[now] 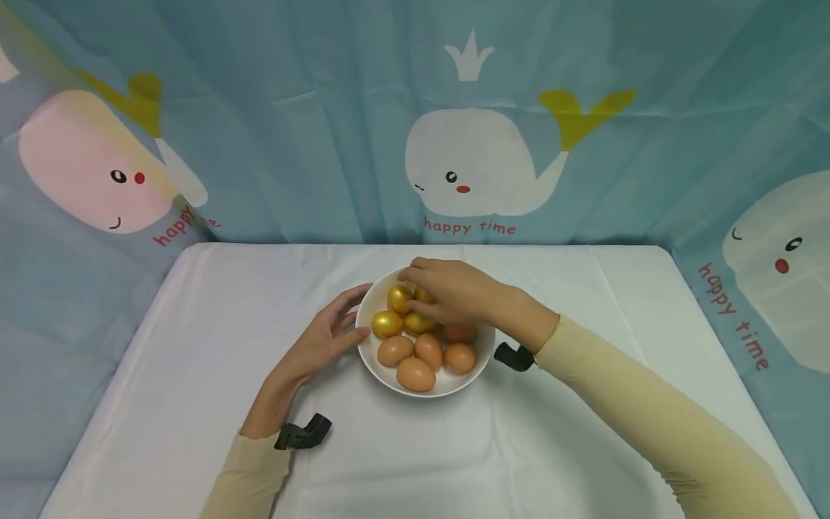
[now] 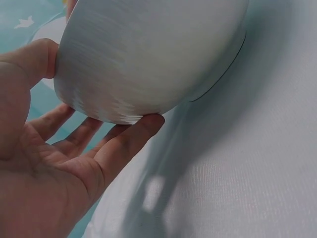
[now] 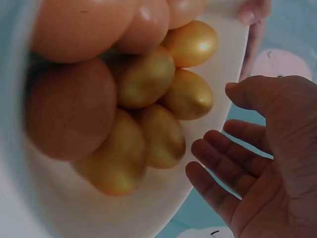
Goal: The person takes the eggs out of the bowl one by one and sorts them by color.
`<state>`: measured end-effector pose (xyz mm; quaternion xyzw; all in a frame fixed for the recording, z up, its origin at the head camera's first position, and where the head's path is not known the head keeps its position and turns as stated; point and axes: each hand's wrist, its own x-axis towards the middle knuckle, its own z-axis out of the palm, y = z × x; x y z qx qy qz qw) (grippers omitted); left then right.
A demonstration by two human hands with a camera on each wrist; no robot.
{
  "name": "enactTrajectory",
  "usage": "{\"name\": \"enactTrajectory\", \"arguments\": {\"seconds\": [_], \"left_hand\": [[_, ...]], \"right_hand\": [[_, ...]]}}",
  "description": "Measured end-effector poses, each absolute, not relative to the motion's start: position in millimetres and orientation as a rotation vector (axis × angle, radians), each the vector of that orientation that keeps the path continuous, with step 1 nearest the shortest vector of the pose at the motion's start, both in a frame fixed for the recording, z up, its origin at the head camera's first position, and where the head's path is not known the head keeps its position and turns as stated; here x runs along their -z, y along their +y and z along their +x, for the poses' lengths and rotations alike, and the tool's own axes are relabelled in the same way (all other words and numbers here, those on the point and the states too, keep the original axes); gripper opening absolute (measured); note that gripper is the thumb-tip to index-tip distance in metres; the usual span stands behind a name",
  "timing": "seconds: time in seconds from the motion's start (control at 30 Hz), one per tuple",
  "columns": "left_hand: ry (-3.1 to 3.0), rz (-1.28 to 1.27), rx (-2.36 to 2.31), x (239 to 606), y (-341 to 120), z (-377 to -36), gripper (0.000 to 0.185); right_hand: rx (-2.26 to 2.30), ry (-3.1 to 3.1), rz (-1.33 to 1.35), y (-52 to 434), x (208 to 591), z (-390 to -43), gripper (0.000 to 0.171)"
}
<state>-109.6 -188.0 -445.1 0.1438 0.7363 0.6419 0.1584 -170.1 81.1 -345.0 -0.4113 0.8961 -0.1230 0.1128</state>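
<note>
A white round bowl (image 1: 378, 366) stands on the table with several golden eggs (image 1: 387, 324) at the back and several brown eggs (image 1: 416, 374) at the front. My left hand (image 1: 322, 337) holds the bowl's left side. In the left wrist view, its thumb lies against the bowl wall (image 2: 143, 54) near the rim and its fingertips touch lower on the wall. My right hand (image 1: 454, 290) is over the back right of the bowl and covers part of the eggs. The right wrist view shows its fingers spread and relaxed beside the golden eggs (image 3: 161, 136), nothing in them.
A white cloth (image 1: 570, 440) covers the table. Behind and at the sides hangs a blue curtain (image 1: 311, 144) with printed whales. A black wrist camera mount sits on each wrist, the left mount (image 1: 303, 434) and the right mount (image 1: 514, 357).
</note>
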Motion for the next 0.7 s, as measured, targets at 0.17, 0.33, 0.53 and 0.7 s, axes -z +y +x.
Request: {"name": "enactTrajectory", "arguments": {"seconds": [0.17, 0.33, 0.53, 0.7], "left_hand": [[2.083, 0.443, -1.837, 443.7, -194.1, -107.5, 0.07], [2.058, 0.44, -1.853, 445.7, -192.4, -109.9, 0.069], [2.03, 0.429, -1.874, 446.4, -194.8, -108.4, 0.069], [2.024, 0.447, -1.881, 445.9, -192.7, -108.9, 0.069]], "right_hand": [[0.309, 2.629, -1.24, 63.9, 347.1, -175.2, 0.038], [0.219, 2.625, -1.241, 58.0, 351.0, -177.2, 0.038], [0.198, 2.622, -1.254, 48.7, 357.5, -175.1, 0.034], [0.143, 2.643, -1.291, 47.2, 360.9, -172.9, 0.029]]}}
